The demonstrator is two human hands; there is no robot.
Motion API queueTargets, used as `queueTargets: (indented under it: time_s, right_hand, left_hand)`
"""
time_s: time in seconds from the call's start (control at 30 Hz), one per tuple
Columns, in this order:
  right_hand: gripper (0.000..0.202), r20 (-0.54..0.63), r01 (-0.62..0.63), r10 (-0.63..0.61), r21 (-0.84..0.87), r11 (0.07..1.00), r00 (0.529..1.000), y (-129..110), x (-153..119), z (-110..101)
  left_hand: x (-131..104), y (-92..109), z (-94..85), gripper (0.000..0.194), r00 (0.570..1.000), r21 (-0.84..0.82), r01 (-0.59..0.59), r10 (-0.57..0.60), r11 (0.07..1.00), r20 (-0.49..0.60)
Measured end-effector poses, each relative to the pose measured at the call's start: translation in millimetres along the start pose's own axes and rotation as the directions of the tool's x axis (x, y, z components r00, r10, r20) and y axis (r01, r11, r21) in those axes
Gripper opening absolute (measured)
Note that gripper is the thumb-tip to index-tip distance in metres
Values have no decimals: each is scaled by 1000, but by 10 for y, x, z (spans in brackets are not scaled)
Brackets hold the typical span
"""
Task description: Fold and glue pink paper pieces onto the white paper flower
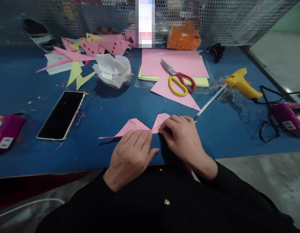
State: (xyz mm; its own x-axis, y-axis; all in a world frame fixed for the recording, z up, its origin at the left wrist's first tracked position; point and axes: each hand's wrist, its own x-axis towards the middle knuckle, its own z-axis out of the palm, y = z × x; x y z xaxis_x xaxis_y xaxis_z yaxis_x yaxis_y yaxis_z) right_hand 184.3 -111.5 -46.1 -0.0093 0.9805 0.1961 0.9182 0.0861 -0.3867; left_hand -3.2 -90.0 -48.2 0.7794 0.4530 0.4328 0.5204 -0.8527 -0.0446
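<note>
A folded pink paper piece (135, 125) lies on the blue table near its front edge, with two raised lobes and a thin pointed end reaching left. My left hand (132, 149) rests over its lower left part, fingers together on the paper and thumb stretched out to the right. My right hand (180, 134) pinches the lower edge of the right lobe between thumb and index finger, just right of the narrow middle. The paper's right part is mostly hidden under my right hand, and a thin tip shows beyond it.
Scissors (181, 84) lie on stacked coloured paper (174, 63). A yellow glue gun (242, 84) is at right. A phone (62, 115), crumpled white paper bowl (113, 69) and paper scraps (74, 55) are at left. Purple boxes (287, 118) sit at both sides.
</note>
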Motion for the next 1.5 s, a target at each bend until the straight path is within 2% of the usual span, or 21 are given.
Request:
queueTargets:
  time_s: [0.2,0.47,0.77,1.03,1.3,1.5]
  right_hand:
    - [15,2,8,-8,-13,1000,1000,-3,3,0]
    - [12,11,-70,70,12,997,998,169,-20,-73]
    - [14,15,-32,32,-23,999,999,167,7,-87]
    - [8,65,-110,112,-31,993,992,344,-12,-219]
    - [10,75,-88,91,-48,995,993,413,27,-243]
    - [9,105,-145,153,-82,986,983,457,40,-286]
  left_hand:
    - [20,-5,-2,47,998,9,-30,29,1000,56]
    - [54,10,11,54,997,18,-79,78,997,29]
    - [62,30,48,63,990,-8,-99,99,995,104]
    - [64,31,55,65,988,31,-108,104,994,114]
    - [60,40,46,64,987,49,-114,107,992,116]
    - [89,54,45,66,989,63,-124,118,990,94]
